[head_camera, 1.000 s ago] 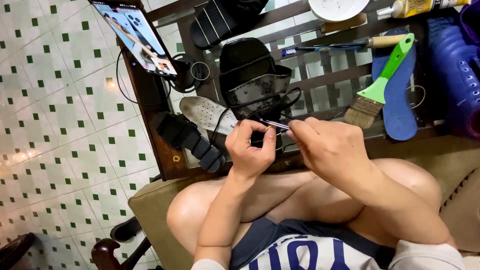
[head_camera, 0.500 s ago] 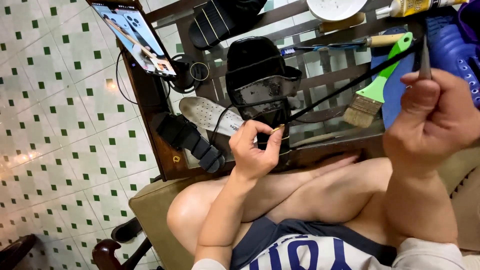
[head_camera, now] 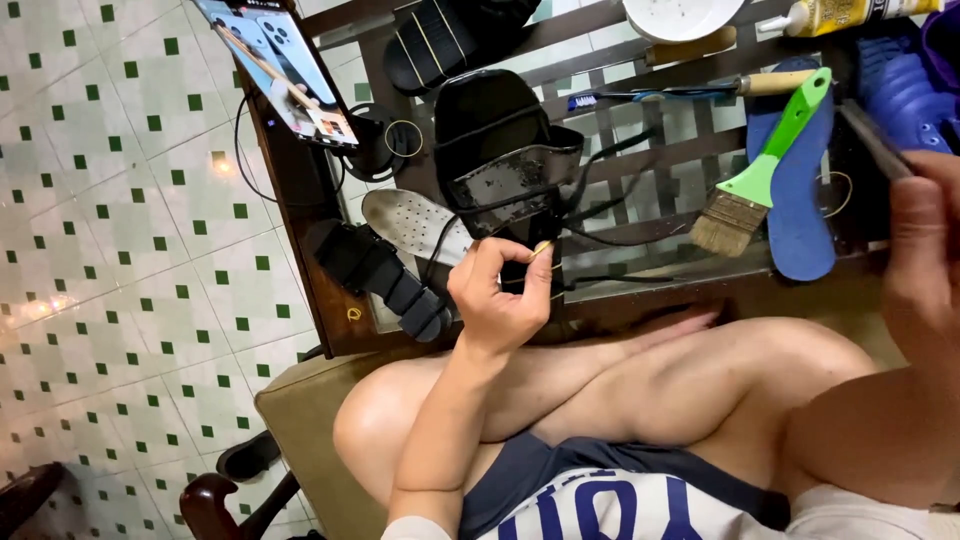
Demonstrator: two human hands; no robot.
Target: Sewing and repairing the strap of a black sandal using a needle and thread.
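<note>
At the far left a smartphone point(head_camera: 290, 75) leans on its stand at the table corner, with a black strapped sandal point(head_camera: 385, 275) lying below it and a grey perforated insole point(head_camera: 415, 222) just beside. Your left hand point(head_camera: 500, 295) is closed in a pinch on a black cord point(head_camera: 600, 200), which runs up across the black shoe point(head_camera: 500, 165) standing on the slatted table point(head_camera: 650, 140). Further right a green-handled paintbrush point(head_camera: 765, 170) lies over a blue insole point(head_camera: 800, 215). At the right edge your right hand point(head_camera: 925, 250) is raised and closed around a thin dark tool point(head_camera: 872, 138), its tip pointing up-left
</note>
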